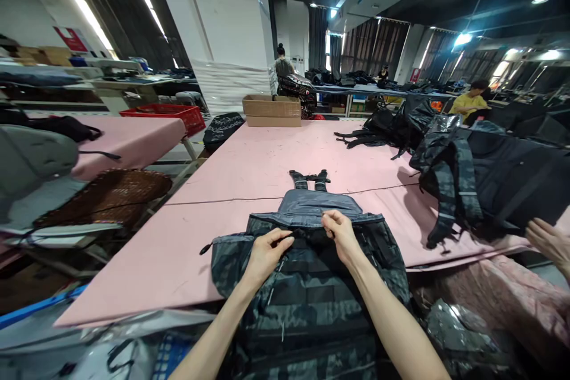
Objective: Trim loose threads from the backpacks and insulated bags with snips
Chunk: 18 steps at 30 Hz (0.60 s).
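Note:
A dark camouflage backpack (312, 294) lies in front of me, partly on the pink table, its top opening and grey lining facing up. My left hand (268, 254) is closed in a pinch at the left of the opening, thumb and forefinger on the black edge of the backpack. Just above the right part of that opening, my right hand (341, 236) is closed, thumb and forefinger together. Whatever those fingertips hold is too small to make out. Beyond the hands, the grey back flap (320, 202) and two shoulder straps (321, 180) stretch away across the table.
Around the work is a pink table (214, 217). More backpacks (503, 172) are heaped at the right, where another person's hand (550, 243) touches one. A cardboard box (271, 111) stands at the far edge. To the left are a red crate (178, 116) and a chair (35, 160).

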Each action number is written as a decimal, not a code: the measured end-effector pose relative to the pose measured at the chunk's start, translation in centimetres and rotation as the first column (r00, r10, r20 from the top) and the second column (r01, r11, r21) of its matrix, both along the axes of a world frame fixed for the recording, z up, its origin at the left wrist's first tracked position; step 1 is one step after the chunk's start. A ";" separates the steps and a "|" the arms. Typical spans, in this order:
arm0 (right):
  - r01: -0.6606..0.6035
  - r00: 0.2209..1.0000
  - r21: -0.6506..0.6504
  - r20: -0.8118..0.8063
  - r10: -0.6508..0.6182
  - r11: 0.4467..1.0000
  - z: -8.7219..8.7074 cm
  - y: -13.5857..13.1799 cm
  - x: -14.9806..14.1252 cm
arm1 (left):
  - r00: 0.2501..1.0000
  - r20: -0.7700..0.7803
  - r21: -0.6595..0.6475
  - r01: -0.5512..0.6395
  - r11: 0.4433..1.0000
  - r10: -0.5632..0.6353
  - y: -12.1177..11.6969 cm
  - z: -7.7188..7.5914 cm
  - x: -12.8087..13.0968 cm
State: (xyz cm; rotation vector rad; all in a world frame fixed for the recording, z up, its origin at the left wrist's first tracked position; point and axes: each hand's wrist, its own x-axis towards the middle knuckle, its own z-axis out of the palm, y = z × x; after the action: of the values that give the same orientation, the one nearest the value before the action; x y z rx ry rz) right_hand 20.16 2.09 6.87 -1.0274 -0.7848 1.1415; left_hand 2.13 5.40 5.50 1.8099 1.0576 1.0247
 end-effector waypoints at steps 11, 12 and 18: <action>-0.549 0.835 -0.285 -0.220 0.504 0.786 0.1 -0.4 -2.7 | 0.994 0.080 0.138 0.070 0.988 -0.081 -0.3 1.4 -1.1; -0.567 0.823 -0.280 -0.231 0.519 0.774 0.4 -0.5 -3.0 | 0.994 0.069 0.158 0.077 0.985 -0.089 -0.3 1.7 -1.4; -0.367 0.925 -0.225 0.018 0.381 0.903 1.8 -0.9 -4.6 | 0.988 0.062 0.006 -0.144 0.990 0.144 -1.4 3.5 -3.9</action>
State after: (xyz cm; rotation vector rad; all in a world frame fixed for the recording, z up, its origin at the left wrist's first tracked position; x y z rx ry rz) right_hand 15.58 1.16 8.67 -1.1267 -0.9491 1.5595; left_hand -1.74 4.04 9.04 1.7186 1.1607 1.1660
